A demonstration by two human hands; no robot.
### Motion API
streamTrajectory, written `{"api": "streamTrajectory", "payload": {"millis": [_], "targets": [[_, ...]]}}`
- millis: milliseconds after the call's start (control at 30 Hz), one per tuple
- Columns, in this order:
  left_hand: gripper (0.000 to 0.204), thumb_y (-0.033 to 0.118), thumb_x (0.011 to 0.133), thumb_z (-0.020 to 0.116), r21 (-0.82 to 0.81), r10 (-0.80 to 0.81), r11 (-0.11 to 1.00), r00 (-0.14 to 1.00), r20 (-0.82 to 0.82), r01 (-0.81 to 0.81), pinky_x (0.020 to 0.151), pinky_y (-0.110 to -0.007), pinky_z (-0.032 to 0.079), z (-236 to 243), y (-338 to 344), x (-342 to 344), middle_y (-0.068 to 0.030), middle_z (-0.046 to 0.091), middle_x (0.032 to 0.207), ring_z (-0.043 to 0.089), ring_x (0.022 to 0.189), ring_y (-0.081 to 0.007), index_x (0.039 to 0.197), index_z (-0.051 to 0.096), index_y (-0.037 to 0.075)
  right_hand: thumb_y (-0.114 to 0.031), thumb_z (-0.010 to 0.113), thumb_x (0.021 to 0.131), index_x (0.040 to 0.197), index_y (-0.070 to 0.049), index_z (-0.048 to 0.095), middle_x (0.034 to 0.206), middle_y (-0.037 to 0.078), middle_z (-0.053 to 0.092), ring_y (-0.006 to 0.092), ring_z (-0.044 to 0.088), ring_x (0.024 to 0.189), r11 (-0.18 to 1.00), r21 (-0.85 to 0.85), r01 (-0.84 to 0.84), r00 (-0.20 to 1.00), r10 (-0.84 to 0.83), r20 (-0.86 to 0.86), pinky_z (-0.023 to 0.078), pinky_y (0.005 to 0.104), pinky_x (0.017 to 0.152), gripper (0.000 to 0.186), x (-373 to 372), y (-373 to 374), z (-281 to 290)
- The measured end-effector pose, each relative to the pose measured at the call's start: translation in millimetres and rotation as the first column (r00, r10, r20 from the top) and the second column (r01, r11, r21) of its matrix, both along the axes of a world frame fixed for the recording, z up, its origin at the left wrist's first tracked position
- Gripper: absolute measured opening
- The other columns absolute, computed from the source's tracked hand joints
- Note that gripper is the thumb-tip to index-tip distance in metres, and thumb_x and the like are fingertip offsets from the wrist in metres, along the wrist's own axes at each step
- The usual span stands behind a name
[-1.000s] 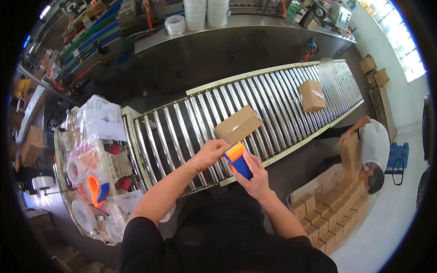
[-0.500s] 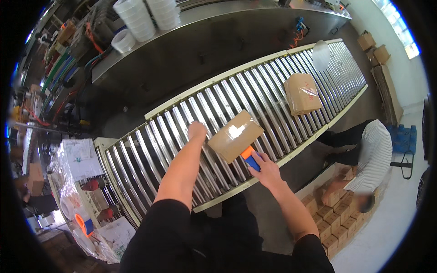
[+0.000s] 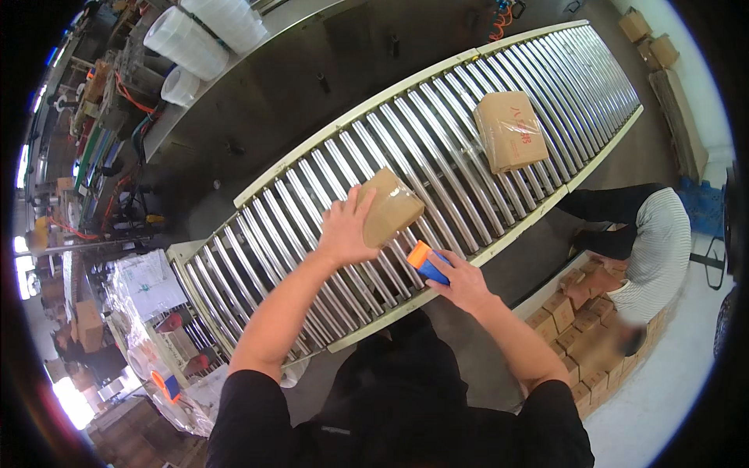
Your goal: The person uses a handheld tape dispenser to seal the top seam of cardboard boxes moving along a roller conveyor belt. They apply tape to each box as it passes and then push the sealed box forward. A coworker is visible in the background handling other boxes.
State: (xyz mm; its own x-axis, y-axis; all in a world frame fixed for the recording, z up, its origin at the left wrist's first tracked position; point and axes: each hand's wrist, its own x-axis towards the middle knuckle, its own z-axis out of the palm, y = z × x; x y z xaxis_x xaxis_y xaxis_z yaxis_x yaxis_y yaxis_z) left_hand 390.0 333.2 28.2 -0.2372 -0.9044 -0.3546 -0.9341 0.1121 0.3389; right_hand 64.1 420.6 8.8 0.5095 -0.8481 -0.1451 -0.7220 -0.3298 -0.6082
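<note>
Brown cardboard is the material in hand: a small carton (image 3: 392, 207) sits on the roller conveyor (image 3: 312, 234), directly under and beyond the left hand (image 3: 343, 230). The left hand lies flat and open, fingers spread, palm pressing on the near end of the carton to steady it. The right hand (image 3: 462, 282), just to the right of and nearer than the carton, is closed around a blue and orange tape dispenser (image 3: 427, 263); the dispenser's orange end points toward the carton's near edge, close to it, but contact cannot be confirmed.

Progress, as judged from the layout: clear tape already glints across the carton's top face, so sealing appears at least partly done; whether the seam is fully closed cannot be determined. The carton has not been released down the line.

Beyond the right hand, well apart along the rollers, a larger taped carton (image 3: 511, 131) rests unattended, apparently finished. To the right of the right hand, off the conveyor, a co-worker in a striped shirt (image 3: 654, 249) bends over stacked small boxes (image 3: 577, 335), which suggests more cartons remain to be handled.
</note>
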Motion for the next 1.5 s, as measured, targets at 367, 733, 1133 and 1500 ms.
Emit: {"api": "streamTrajectory", "payload": {"millis": [367, 733, 1133, 1500], "targets": [[0.13, 0.035, 0.071, 0.096, 0.716, 0.71, 0.687, 0.322, -0.627, -0.121, 0.13, -0.046, 0.036, -86, -30, 126, -0.0115, 0.051, 0.17, 0.046, 0.158, -0.0295, 0.179, 0.027, 0.016, -0.044, 0.074, 0.102, 0.162, -0.019, 0.053, 0.142, 0.016, 0.063, 0.0391, 0.072, 0.113, 0.966, -0.039, -0.254, 0.949, 0.242, -0.201, 0.061, 0.0516, 0.093, 0.068, 46, -107, 18], [0.094, 0.028, 0.097, 0.073, -0.196, 0.502, 0.785, 0.789, -0.355, -0.588, 0.131, -0.054, 0.036, -85, 45, 55, -0.0325, 0.038, 0.172, 0.041, 0.157, -0.0519, 0.176, 0.027, 0.008, -0.04, 0.079, 0.095, 0.142, -0.01, 0.066, 0.125, 0.019, 0.07, 0.0387, 0.076, 0.109, 0.903, 0.358, -0.237, 0.855, 0.369, -0.364, 0.064, 0.0496, 0.089, 0.058, 106, -137, -24], [0.137, 0.046, 0.068, 0.096, 0.0, 0.453, 0.891, 0.89, -0.054, -0.454, 0.129, -0.06, 0.035, -16, -2, 65, -0.0253, 0.027, 0.18, 0.039, 0.155, -0.0546, 0.176, 0.022, 0.009, -0.036, 0.075, 0.095, 0.137, -0.004, 0.07, 0.127, 0.025, 0.073, 0.0404, 0.078, 0.108, 0.871, 0.415, -0.263, 0.931, 0.342, -0.129, 0.063, 0.0544, 0.094, 0.053, 137, -160, -35], [0.079, 0.01, 0.09, 0.084, -0.573, 0.33, 0.682, 0.891, -0.311, -0.453, 0.123, -0.051, 0.045, -15, -46, -110, -0.0238, 0.058, 0.157, 0.056, 0.145, -0.042, 0.162, 0.051, 0.003, -0.021, 0.086, 0.096, 0.166, 0.007, 0.042, 0.15, 0.016, 0.064, 0.024, 0.065, 0.134, 0.577, 0.769, 0.276, 0.499, -0.77, 0.399, 0.052, 0.0382, 0.115, 0.087, -101, -170, -3]]}}
